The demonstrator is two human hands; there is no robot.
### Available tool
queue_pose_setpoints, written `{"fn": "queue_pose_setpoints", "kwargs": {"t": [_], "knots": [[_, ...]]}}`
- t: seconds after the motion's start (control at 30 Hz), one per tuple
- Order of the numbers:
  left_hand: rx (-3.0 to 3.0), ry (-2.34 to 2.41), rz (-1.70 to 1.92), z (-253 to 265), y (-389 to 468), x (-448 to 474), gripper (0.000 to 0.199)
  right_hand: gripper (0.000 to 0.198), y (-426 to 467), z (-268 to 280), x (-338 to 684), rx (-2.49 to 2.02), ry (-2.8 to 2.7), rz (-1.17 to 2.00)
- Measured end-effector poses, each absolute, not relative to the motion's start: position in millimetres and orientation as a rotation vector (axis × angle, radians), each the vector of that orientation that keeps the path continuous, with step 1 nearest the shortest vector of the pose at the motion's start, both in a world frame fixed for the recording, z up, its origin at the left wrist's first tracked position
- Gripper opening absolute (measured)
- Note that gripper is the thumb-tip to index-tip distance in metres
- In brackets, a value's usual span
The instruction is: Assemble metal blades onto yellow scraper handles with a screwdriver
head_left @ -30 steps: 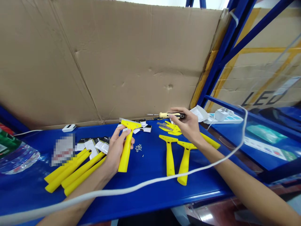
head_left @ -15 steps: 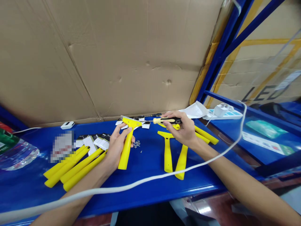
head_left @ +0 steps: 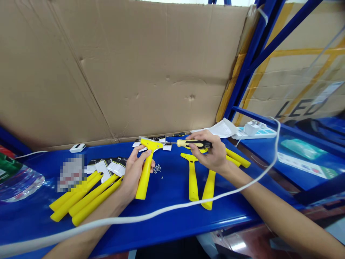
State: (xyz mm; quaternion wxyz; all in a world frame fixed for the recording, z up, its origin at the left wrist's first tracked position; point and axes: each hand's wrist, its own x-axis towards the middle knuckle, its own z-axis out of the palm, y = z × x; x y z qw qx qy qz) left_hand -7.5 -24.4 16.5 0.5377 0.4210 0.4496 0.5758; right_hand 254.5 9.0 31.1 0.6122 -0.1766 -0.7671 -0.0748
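My left hand (head_left: 136, 169) is wrapped round a yellow scraper (head_left: 147, 171), its wide head turned up and its handle pointing down. In my right hand (head_left: 210, 151) is a screwdriver (head_left: 185, 143) with a cream and black handle, held sideways. Its shaft points left at the right end of the scraper's head; whether the tip touches is too small to tell. Small screws (head_left: 156, 168) lie in a loose pile just right of my left hand. Below my right hand lie yellow scraper bodies (head_left: 193, 180), partly hidden by it.
Several yellow handles (head_left: 86, 196) and black-and-white packets (head_left: 104, 167) lie at the left, near a large clear bottle (head_left: 21, 183). A second screwdriver (head_left: 179, 134) rests at the back. A white cable (head_left: 151, 214) crosses in front of both forearms. A power strip (head_left: 258, 133) stands at the right.
The view has tilted up slightly, so things sit a little lower. Both hands keep their holds, and the screwdriver stays at the right end of the scraper's head.
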Motion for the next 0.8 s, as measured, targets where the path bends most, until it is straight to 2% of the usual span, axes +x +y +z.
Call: {"fn": "queue_pose_setpoints", "kwargs": {"t": [0.3,0.63,0.8], "knots": [[1.008,1.023,1.361,16.3,-26.8,-6.5,0.049,0.029,7.6,31.3,251.1,-0.446,-1.868,-0.169],[0.992,1.047,1.345,19.1,-25.9,-4.7,0.058,0.024,12.2,31.6,249.9,-0.435,-1.824,-0.135],[1.050,1.047,1.306,16.6,-25.2,-5.3,0.056,0.019,12.9,33.3,255.7,-0.544,-1.819,-0.169]]}}
